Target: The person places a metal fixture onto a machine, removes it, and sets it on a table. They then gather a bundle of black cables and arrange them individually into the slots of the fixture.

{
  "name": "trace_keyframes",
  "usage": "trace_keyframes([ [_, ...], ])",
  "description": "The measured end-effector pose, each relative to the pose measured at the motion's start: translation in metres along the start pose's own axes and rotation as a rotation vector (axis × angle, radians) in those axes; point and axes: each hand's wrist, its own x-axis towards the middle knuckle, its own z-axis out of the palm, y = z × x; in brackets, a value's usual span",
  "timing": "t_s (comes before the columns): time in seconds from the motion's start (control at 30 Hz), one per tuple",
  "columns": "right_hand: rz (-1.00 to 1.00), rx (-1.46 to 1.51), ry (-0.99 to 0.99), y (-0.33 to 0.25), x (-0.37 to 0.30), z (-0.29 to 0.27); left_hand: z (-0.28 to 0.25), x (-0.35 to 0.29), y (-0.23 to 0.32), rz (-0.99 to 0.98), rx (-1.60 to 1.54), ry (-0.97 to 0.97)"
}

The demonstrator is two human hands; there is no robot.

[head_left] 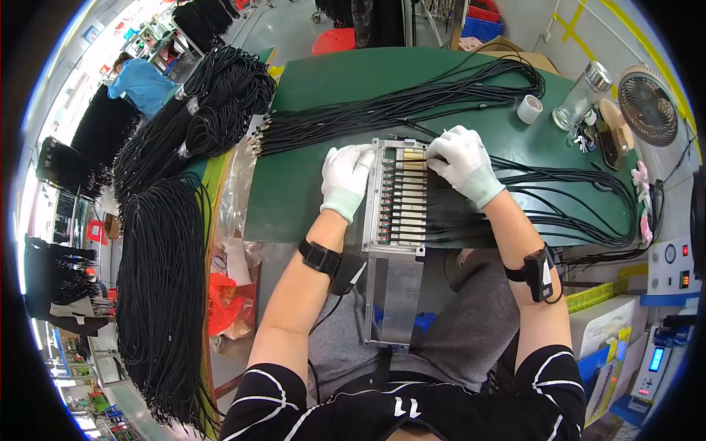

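Observation:
A long metal fixture with a row of narrow slots stands before me, black cables lying side by side in the slots. At its upper left edge is my left hand, white-gloved, its fingers bent together against the metal. My right hand, also gloved, is closed at the fixture's upper right with thumb and fingertips pinching a black cable that lies across the top slots. Small connector ends line the fixture's left side. Many cables trail rightward from it over the green table.
A cable bundle crosses the table's far side. Thick coils hang at the left. A tape roll, a glass bottle and a fan stand at the right. Someone in blue works far left.

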Motion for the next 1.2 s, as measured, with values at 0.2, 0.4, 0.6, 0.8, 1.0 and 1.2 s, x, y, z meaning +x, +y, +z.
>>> trace_keyframes([
  [0.2,0.004,-0.025,-0.043,0.003,0.003,0.003,0.000,0.001,0.005,-0.029,0.007,-0.008],
  [0.4,-0.012,-0.057,0.007,0.004,0.003,0.012,0.007,-0.002,0.018,0.085,0.105,-0.108],
  [0.6,0.066,-0.024,0.074,0.020,0.007,0.017,0.012,-0.005,0.035,0.237,0.444,-0.187],
  [0.8,0.151,-0.189,0.028,0.040,0.007,0.022,0.021,-0.005,0.020,0.240,0.293,-0.046],
  [1.0,0.023,0.051,0.066,0.029,0.007,0.004,0.012,0.005,0.013,0.056,-0.023,0.212],
  [1.2,-0.080,0.217,0.089,-0.024,0.015,0.018,0.009,0.000,0.025,0.156,-0.189,0.092],
])
